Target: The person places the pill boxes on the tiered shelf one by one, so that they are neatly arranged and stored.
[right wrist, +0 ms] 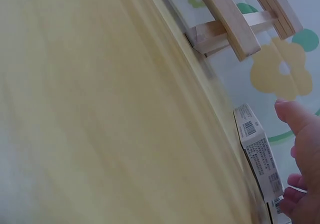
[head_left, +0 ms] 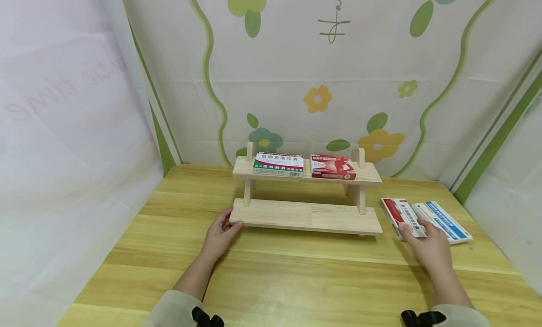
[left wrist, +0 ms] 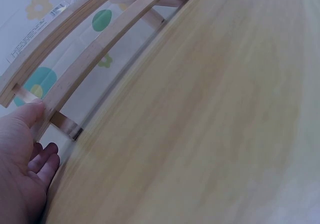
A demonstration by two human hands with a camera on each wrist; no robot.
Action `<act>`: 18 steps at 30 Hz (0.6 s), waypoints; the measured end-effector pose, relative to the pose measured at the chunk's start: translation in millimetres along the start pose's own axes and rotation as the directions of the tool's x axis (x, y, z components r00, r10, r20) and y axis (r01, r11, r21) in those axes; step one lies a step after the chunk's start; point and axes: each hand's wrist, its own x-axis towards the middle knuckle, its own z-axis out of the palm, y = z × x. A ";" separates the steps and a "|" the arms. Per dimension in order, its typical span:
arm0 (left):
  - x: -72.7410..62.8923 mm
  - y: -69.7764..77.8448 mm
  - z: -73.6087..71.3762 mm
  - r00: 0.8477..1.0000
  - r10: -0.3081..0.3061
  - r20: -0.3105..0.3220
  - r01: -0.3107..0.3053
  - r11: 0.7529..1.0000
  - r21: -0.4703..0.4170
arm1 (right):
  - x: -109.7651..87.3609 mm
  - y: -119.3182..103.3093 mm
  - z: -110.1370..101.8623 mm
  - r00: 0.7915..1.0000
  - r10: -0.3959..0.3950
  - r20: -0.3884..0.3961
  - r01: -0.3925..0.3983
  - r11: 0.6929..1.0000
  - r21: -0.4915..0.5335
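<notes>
A two-tier wooden display stand (head_left: 305, 216) stands mid-table. My left hand (head_left: 220, 235) grips the left end of its lower board, thumb near the top edge and fingers lower down, as the left wrist view also shows. At the right, my right hand (head_left: 432, 249) reaches over a red-and-white medicine box (head_left: 402, 214) lying on the table, its thumb and fingers spread. In the right wrist view the thumb stands apart from the white side of that box. A blue-and-white medicine box (head_left: 444, 219) lies right beside it, partly behind the fingers.
The stand's upper board (head_left: 306, 176) bears a white-and-green medicine box (head_left: 278, 165) and a red medicine box (head_left: 333, 167). Behind the wooden table (head_left: 296, 280) hangs a flower-printed curtain (head_left: 275, 82), with more cloth along both sides.
</notes>
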 end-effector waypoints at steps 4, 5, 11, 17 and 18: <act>0.0 1.0 -0.4 1.000 -0.002 0.002 0.002 1.000 0.006 | 1.3 6.5 4.2 1.000 0.022 0.005 -0.022 1.000 -0.012; 0.1 1.0 -0.5 1.000 -0.003 0.002 0.003 1.000 0.008 | 1.5 8.2 5.3 1.000 0.024 0.006 -0.024 1.000 -0.013; 0.9 0.7 -0.5 1.000 0.001 -0.001 -0.001 1.000 0.015 | 3.8 13.8 10.3 1.000 0.022 0.023 -0.021 0.999 -0.039; 1.0 -0.5 -0.1 1.000 0.002 -0.006 -0.002 1.000 0.017 | 5.3 11.9 12.5 0.998 0.057 0.028 -0.055 0.997 -0.061; 0.7 -0.4 0.0 1.000 0.005 -0.005 -0.005 1.000 0.017 | 5.3 11.7 12.7 0.998 0.060 0.027 -0.058 0.997 -0.059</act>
